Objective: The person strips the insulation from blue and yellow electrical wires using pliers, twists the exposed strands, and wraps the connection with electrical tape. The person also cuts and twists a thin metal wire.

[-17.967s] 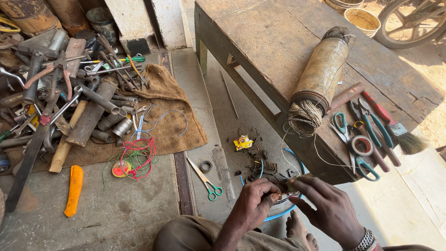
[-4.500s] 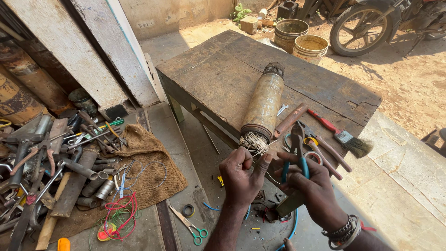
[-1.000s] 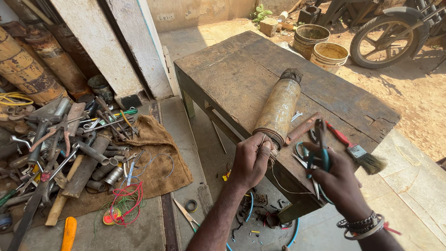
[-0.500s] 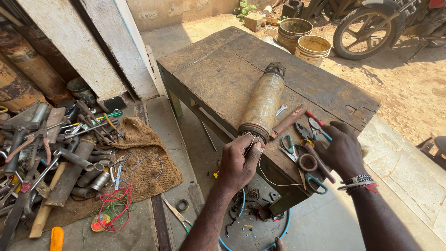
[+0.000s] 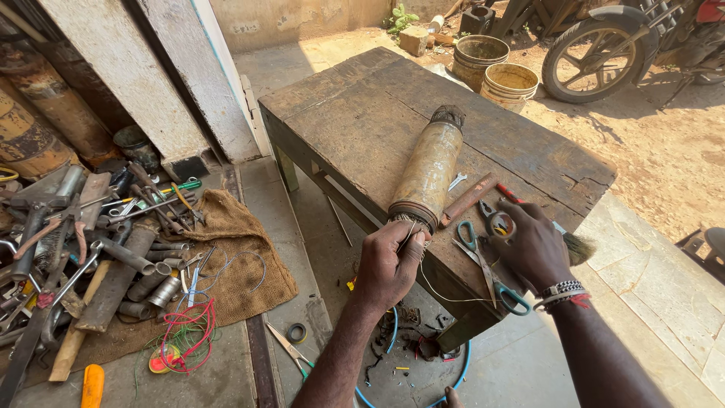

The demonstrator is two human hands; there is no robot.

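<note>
Copper wires (image 5: 408, 221) pinched by left fingers (image 5: 411, 245)

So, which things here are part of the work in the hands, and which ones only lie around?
In hand:
- left hand at the wound end of the cylinder
- thin wire from that end
- right hand over the scissors on the bench

Lying about:
- tool pile on sacking
- orange handle
- buckets
- wheel
- small scissors on the floor
</note>
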